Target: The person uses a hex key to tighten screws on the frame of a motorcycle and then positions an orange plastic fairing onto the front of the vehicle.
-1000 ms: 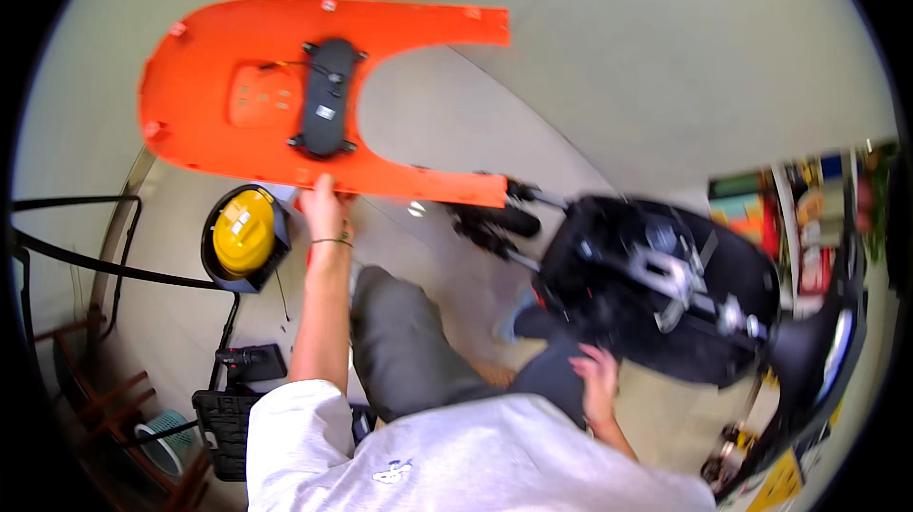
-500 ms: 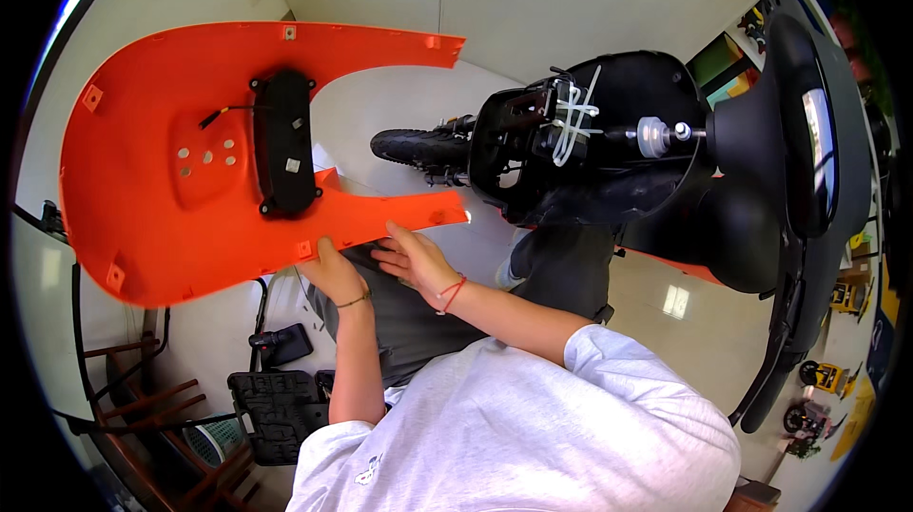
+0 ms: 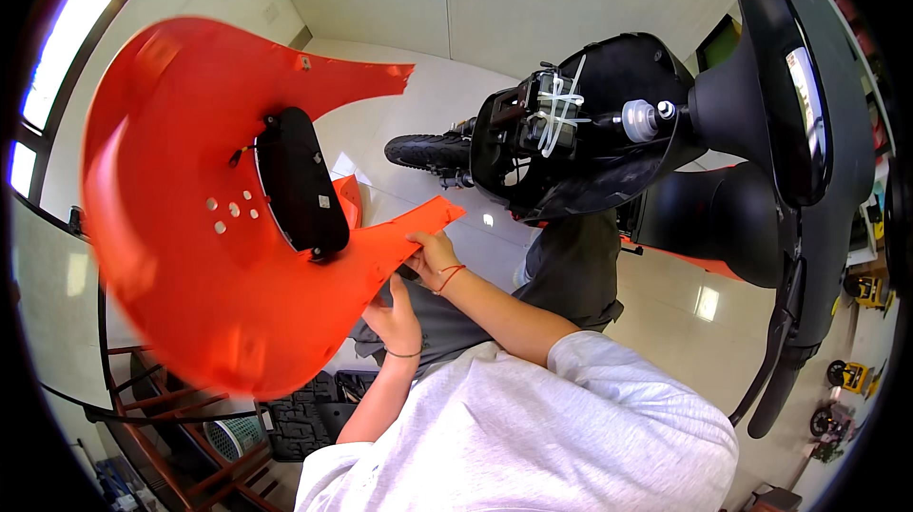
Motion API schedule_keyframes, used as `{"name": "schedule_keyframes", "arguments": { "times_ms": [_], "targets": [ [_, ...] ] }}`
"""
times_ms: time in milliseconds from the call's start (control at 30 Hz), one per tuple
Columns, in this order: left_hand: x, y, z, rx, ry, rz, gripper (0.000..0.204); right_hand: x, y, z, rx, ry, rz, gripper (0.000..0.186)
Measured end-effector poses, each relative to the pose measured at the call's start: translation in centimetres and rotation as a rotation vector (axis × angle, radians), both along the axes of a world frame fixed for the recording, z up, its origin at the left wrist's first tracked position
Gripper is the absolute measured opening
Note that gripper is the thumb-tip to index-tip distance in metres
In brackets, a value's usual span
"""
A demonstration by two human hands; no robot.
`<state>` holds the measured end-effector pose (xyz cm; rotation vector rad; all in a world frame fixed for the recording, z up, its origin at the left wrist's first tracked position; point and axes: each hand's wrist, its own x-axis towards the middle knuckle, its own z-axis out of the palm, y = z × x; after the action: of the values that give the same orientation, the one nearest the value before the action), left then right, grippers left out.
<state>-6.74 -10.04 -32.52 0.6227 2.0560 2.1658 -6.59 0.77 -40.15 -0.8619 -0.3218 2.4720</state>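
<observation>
A large orange scooter body panel (image 3: pixel 181 255), its inner side facing me, is held up at the left. Mounted in its opening is a black oval lamp unit (image 3: pixel 300 184) with a short cable hanging from it. My right hand (image 3: pixel 434 259) pinches the lower prong of the panel near its tip, thumb on the inner face. At the panel's lower edge, my left hand (image 3: pixel 395 320) grips with the thumb up, and its other fingers are partly hidden. To the right stands the scooter (image 3: pixel 628 170) with its front open, white cable ties (image 3: pixel 559 111) around a black block.
The scooter's handlebar and dark front (image 3: pixel 808 132) rise at the far right. A black moulded tool case (image 3: pixel 304 422) lies on the floor beside my left arm, near a wooden rack (image 3: pixel 181 426) and a pale green basket (image 3: pixel 233 438). Small yellow model vehicles (image 3: pixel 849 377) line the right.
The orange panel has tilted, its body swinging lower and its lower prong turning upward. My left hand has shifted right and down; my right hand has moved onto the prong and closed on it.
</observation>
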Motion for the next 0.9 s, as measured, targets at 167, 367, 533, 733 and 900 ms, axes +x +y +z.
{"name": "schedule_keyframes", "arguments": {
  "times_ms": [167,367,533,733,900],
  "targets": [
    [0.4,-1.6,-0.6,-0.107,0.184,-0.226,0.071,2.3,1.5,-2.4,-0.089,0.065,0.078,0.014],
    [-3.2,-1.6,-1.4,-0.012,0.061,-0.221,0.053,4.7,2.1,-5.5,-0.209,0.011,0.020,0.014],
    [-7.6,0.3,-1.4,0.047,-0.478,-0.332,0.042,6.1,1.7,-1.7,-0.315,0.426,-0.010,0.033],
    [-7.8,2.9,-4.8,0.076,-1.233,-0.562,0.039,7.3,2.9,-2.7,-0.332,0.502,-0.063,0.042],
    [-6.5,5.2,-5.1,0.072,-1.469,-0.605,0.049,9.0,4.0,-4.6,-0.415,0.648,0.036,0.043]
  ]
}}
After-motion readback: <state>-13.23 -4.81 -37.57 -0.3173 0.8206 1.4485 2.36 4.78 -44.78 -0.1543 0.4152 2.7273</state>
